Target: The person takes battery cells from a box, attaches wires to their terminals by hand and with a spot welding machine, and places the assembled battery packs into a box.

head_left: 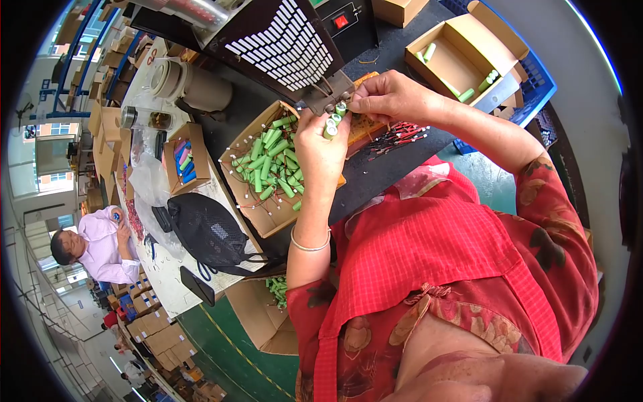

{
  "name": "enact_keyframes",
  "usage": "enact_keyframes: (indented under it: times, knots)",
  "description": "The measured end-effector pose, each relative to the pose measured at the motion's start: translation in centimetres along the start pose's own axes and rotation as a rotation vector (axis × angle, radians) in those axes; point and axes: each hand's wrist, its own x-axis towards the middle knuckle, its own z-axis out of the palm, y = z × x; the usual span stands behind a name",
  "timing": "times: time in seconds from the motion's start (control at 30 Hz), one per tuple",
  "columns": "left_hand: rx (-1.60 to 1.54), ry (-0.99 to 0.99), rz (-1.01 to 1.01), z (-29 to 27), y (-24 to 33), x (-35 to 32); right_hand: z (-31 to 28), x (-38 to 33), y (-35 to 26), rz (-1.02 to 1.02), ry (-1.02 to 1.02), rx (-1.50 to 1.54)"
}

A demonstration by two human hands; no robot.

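Note:
My left hand is closed around a few green battery cells, their pale ends facing up. Those ends sit right under the two metal electrode tips of a black bench machine with a slotted panel. From the right, my right hand reaches in with thumb and forefinger pinched at the end of the nearest cell; what they grip is too small to make out. Beneath that hand, red and black wires with small connectors lie on the dark bench, beside an orange-brown block.
Left of my forearm stands a cardboard box heaped with wired green cells. A black mesh bag, a phone and a small box of blue and pink cells lie farther left. An open carton stands right. Another person sits across.

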Motion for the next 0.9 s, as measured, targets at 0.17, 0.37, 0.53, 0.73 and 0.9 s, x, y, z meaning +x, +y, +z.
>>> enact_keyframes:
  times: [0.17,0.37,0.53,0.73,0.9]
  knots:
    - [-0.014,-0.127,-0.215,-1.0,1.2,-0.4,-0.9,-1.6,0.3,0.025,-0.053,0.167]
    - [-0.802,-0.266,-0.584,-3.5,0.8,-0.7,-1.2,-2.8,0.7,0.049,0.007,0.065]
    - [-0.423,-0.053,-0.263,-1.2,-0.1,-0.8,-0.2,-1.8,0.5,-0.067,0.106,-0.038]
    - [-0.198,0.025,-0.046,0.4,-1.0,-1.0,0.2,-0.4,0.4,-0.003,0.056,-0.046]
    - [-0.140,0.048,0.069,0.4,-1.4,-0.7,0.6,0.1,-0.1,0.026,0.084,-0.059]
